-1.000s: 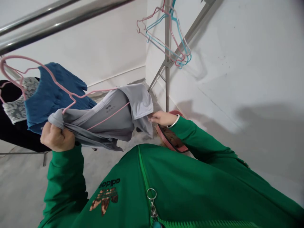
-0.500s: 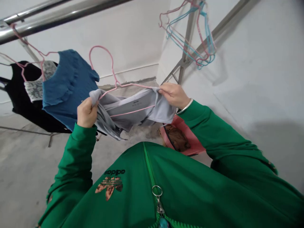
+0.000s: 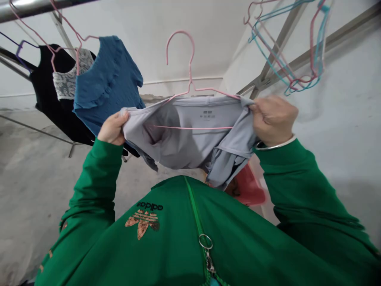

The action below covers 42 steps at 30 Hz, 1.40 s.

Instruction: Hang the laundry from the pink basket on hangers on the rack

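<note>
A light grey shirt [image 3: 190, 149] is stretched between my two hands in front of my chest. Inside its neck opening sits a pink wire hanger [image 3: 191, 75], with the hook sticking up and the lower bar crossing the opening. My left hand [image 3: 113, 129] pinches the shirt's edge at the left. On the other side my right hand [image 3: 275, 119] is a fist around the cloth near the hanger's right shoulder. Whether that fist also grips the hanger wire I cannot tell.
A blue ruffled top [image 3: 107, 79] and a black garment [image 3: 56, 95] hang at the left from a metal rail [image 3: 35, 7]. Several pink and blue hangers [image 3: 285, 59] hang at upper right. A red basket [image 3: 250, 188] stands on the floor, partly behind the shirt.
My hands have moved apart and spread the shirt wider, its neck now more open. The hanger has shifted right and stands more upright. The view has turned, so the surroundings sit differently.
</note>
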Available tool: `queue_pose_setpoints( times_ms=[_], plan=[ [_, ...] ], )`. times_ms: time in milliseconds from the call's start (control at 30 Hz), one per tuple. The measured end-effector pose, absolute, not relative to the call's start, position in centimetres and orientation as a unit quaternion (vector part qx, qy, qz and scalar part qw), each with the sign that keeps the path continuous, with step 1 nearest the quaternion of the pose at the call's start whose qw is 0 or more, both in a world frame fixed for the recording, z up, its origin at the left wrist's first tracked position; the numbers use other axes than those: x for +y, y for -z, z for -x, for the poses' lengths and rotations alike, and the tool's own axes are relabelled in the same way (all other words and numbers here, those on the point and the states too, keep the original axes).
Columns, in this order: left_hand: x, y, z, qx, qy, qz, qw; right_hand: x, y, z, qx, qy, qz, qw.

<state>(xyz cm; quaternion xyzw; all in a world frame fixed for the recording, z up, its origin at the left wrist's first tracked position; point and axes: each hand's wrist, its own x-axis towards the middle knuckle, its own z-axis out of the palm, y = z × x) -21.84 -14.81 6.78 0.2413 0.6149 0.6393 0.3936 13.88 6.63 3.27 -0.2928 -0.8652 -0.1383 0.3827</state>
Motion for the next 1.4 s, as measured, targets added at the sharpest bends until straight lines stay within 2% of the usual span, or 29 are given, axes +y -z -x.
queue_pose_setpoints(
  times_ms=[233,333,467,600,700,933,1133,1200,1300,1367,1400],
  plan=[
    [-16.2,1.7,14.6,0.545,-0.674,-0.147,0.477,6.6,-0.7,-16.6,-0.807,0.154,0.32,0.471],
    [-16.1,3.2,14.8,0.593,-0.641,-0.213,0.438,6.7,0.5,-18.0,-0.805,0.159,0.307,0.483],
    [-14.9,1.9,17.1,0.643,-0.642,-0.255,0.331,6.5,1.0,-18.8,-0.802,0.172,0.307,0.484],
    [-12.3,0.3,18.0,0.619,-0.656,-0.198,0.384,6.0,0.7,-18.4,-0.793,0.18,0.267,0.517],
    [-11.5,-1.1,18.0,0.562,-0.69,-0.176,0.421,5.9,0.9,-18.4,-0.795,0.18,0.281,0.507],
    [-16.1,-4.9,18.0,0.529,-0.721,-0.166,0.417,5.5,2.4,-19.3,-0.797,0.176,0.308,0.489],
    [-16.9,-1.1,16.8,0.555,-0.685,-0.185,0.434,4.6,1.7,-19.3,-0.779,0.221,0.283,0.515],
    [-16.2,0.6,17.0,0.628,-0.653,-0.199,0.374,4.3,1.2,-19.3,-0.777,0.229,0.244,0.533],
    [-15.5,1.4,17.9,0.732,-0.59,-0.321,0.114,3.9,0.4,-19.2,-0.78,0.231,0.204,0.544],
    [-15.2,0.3,18.3,0.733,-0.51,-0.447,-0.059,3.8,0.0,-18.9,-0.779,0.227,0.203,0.549],
    [-15.0,-0.5,18.4,0.722,-0.458,-0.508,-0.106,3.7,-0.1,-18.7,-0.777,0.224,0.203,0.552]
  ],
)
